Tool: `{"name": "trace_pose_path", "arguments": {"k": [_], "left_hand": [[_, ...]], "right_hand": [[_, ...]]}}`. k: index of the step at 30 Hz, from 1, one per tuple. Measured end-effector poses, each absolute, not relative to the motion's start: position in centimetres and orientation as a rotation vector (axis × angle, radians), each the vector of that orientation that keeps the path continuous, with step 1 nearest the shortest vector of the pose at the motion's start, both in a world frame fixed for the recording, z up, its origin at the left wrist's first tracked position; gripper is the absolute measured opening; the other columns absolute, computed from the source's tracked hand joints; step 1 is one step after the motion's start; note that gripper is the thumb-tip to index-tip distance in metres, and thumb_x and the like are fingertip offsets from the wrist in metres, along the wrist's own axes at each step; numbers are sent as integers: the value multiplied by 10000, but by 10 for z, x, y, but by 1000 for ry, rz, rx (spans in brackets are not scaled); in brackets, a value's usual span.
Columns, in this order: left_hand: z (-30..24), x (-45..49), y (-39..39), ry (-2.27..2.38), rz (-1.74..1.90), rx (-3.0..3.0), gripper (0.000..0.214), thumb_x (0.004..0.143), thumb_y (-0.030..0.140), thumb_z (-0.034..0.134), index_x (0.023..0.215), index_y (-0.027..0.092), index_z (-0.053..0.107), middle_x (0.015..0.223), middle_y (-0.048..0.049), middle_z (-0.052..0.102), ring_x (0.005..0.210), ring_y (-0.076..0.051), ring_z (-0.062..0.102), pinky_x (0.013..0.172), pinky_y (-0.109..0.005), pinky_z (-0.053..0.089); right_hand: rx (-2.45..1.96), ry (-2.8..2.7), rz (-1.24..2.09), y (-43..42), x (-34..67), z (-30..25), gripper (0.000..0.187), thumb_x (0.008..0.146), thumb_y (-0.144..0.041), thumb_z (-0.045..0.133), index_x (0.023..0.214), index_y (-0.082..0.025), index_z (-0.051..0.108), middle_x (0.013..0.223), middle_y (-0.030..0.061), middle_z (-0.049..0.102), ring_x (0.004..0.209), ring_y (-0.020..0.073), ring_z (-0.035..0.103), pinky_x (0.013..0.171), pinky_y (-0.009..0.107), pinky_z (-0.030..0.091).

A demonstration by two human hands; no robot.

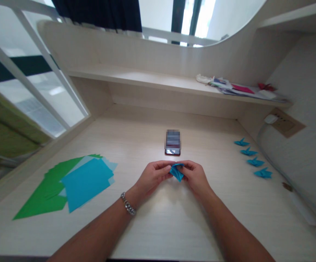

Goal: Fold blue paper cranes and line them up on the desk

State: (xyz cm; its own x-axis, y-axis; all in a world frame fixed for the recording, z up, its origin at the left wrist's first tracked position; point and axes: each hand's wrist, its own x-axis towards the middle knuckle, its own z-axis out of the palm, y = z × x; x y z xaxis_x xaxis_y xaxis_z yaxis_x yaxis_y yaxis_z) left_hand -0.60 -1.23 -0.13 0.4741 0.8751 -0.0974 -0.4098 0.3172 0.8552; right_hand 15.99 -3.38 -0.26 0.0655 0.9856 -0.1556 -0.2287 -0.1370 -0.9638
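Observation:
Between both hands is a small folded piece of blue paper (177,172), pinched just above the desk near its middle. My left hand (155,174) grips its left edge between thumb and fingers, and a silver chain bracelet (128,203) circles that wrist. On the other side, my right hand (195,175) pinches the paper's right edge. The fingertips behind the fold are partly hidden. Just beyond the hands lies a phone (172,142) with its screen lit and blurred.
Several folded blue paper cranes (255,162) stand in a row at the right. Blue sheets (88,183) overlap green sheets (42,194) at the left. A shelf (147,79) with papers (242,88) spans the back. A cable (268,156) runs from a wall socket (288,123).

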Motion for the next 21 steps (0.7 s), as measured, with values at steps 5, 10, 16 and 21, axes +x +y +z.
{"name": "trace_pose_path", "arguments": {"k": [5, 10, 16, 21], "left_hand": [[-1, -7, -12, 666, 855, 842, 297, 777, 240, 710, 1041, 107, 710, 1041, -161, 705, 897, -211, 662, 902, -427, 491], [-4, -5, -12, 736, 876, 889, 256, 763, 207, 710, 1003, 116, 722, 1015, -149, 714, 892, -218, 664, 865, -407, 512], [-9, -3, -12, 735, 927, 959, 246, 772, 231, 703, 991, 119, 720, 1023, -146, 706, 904, -214, 658, 869, -402, 509], [-4, -2, -15, 717, 899, 997, 314, 760, 208, 702, 1063, 129, 704, 1083, -155, 693, 915, -219, 655, 853, -397, 510]], "right_hand": [[-1232, -989, 1271, -32, 159, -5, 295, 634, -358, 770, 845, -157, 725, 740, 58, 728, 632, 185, 661, 580, 306, 534], [-1317, -1256, 1043, -34, 159, -5, 205, 677, -269, 717, 850, -159, 729, 796, 68, 736, 721, 203, 671, 669, 321, 535], [-1351, -1310, 974, -34, 159, -6, 192, 693, -237, 681, 863, -159, 724, 799, 66, 733, 730, 207, 669, 667, 316, 534], [-1330, -1192, 1009, -32, 158, -7, 177, 680, -242, 691, 832, -154, 719, 767, 63, 728, 712, 202, 668, 640, 305, 533]]}}
